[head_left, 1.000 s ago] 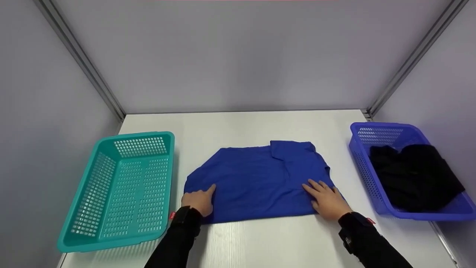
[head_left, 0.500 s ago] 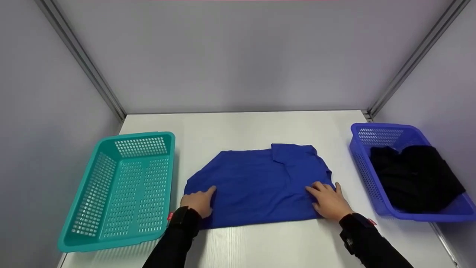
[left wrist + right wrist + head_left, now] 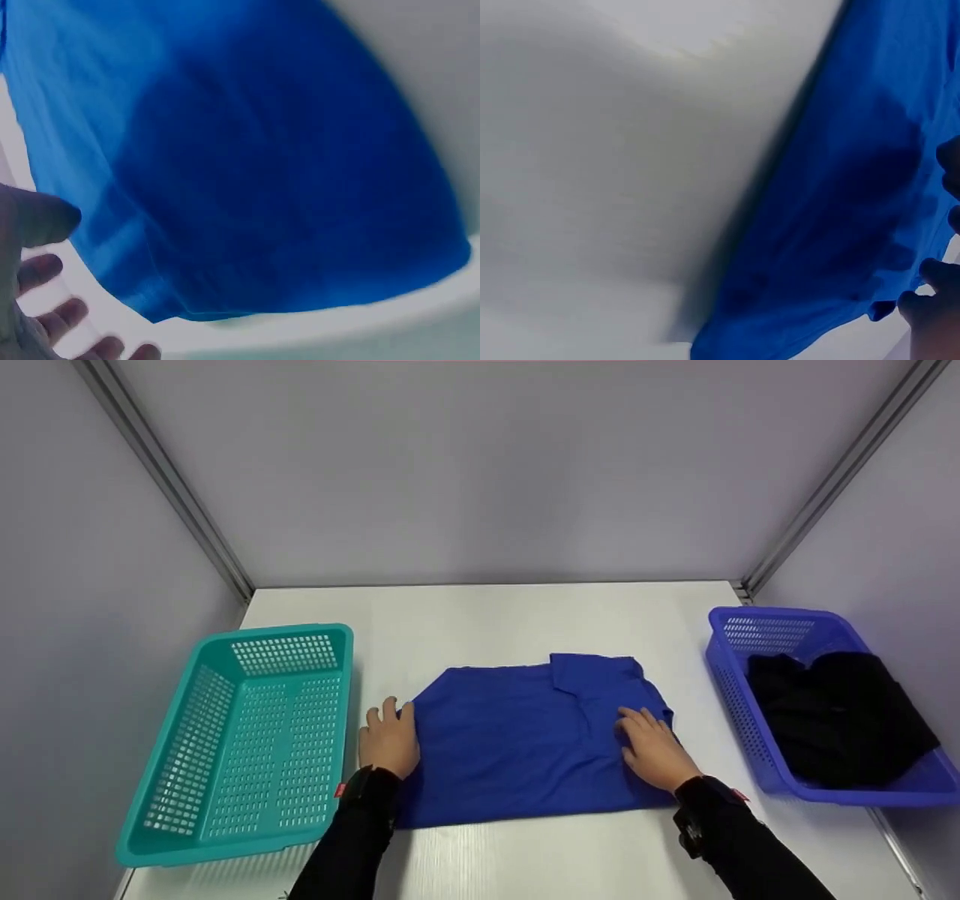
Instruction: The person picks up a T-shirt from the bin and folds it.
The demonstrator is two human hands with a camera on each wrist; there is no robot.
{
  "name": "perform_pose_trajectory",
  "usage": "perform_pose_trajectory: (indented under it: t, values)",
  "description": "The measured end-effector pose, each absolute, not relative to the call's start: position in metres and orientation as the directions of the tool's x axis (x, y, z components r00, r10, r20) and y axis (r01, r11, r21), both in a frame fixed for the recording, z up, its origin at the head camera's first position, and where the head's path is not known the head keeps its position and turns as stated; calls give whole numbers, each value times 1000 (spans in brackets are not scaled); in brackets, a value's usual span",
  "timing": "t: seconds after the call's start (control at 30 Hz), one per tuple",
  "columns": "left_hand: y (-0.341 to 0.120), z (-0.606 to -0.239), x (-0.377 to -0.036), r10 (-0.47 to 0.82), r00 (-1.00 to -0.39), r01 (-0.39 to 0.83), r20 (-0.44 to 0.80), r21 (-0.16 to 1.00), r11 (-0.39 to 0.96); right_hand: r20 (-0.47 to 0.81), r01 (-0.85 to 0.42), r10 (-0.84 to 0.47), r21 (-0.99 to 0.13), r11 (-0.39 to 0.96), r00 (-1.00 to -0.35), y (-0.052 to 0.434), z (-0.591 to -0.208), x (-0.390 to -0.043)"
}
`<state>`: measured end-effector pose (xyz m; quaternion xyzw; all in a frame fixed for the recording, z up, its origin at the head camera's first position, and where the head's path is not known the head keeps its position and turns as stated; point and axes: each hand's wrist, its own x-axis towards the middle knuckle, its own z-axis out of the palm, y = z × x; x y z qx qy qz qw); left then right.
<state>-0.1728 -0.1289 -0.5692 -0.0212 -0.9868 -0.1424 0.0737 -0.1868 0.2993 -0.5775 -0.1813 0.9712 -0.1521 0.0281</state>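
Since a second ago the left hand point(image 3: 388, 739) has slid off the top of the blue shirt point(image 3: 517, 735) and now sits at its left edge, which has been tucked inward so the outline there is straighter and narrower. The right hand point(image 3: 654, 748) has drawn slightly inward and still lies on the cloth near the collar point(image 3: 592, 671).

The shirt lies folded on the white bench point(image 3: 487, 615), midway between the teal basket point(image 3: 187, 780) on the left and the blue basket point(image 3: 739, 701) on the right, which holds black clothing point(image 3: 836, 716). Its long axis runs left to right across the bench, collar toward the far right. The cloth lies directly right of the left hand's fingers point(image 3: 390, 709), touching them along the edge; it lies under and to the left of the right hand. Each hand is nearest its own end.

The left hand's fingers are straight and slightly spread, pointing away from the person, palm down on the bench, as the left wrist view point(image 3: 45, 300) also shows. The right hand is flat, fingers loosely together, pressing the shirt down; the right wrist view shows only fingertips point(image 3: 930, 300) at the cloth's edge. Both forearms in black sleeves reach straight forward.
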Motion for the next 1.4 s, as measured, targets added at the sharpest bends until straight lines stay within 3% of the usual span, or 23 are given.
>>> perform_pose_trajectory:
  t: [0.17,0.33,0.57,0.7,0.87,1.0,1.13,1.4]
  values:
    - [-134,-569,-181,-107,-993,-117,-47,355,928,-62,-348,-386,-316,882,-920,290,-576,-188]
    - [-135,-571,-186,-145,-986,-165,-82,368,915,-125,-345,-393,-291,892,-911,286,-576,-185]
    - [-132,-573,-189,-130,-991,-123,4,306,944,-126,-350,-397,-285,892,-909,286,-579,-183]
    - [-127,-570,-191,-100,-994,-74,53,359,930,-138,-346,-394,-283,895,-908,287,-581,-182]
    - [-119,-570,-192,55,-992,98,112,437,894,-137,-339,-385,-274,900,-913,287,-579,-183]
    - [-112,-570,-192,199,-979,192,41,516,835,-142,-342,-386,-259,903,-912,285,-574,-184]
    - [-107,-569,-190,298,-952,194,-70,613,766,-152,-354,-394,-236,905,-907,283,-569,-187]
    - [-97,-564,-193,272,-961,133,-53,772,621,-135,-369,-396,-189,910,-908,276,-564,-194]
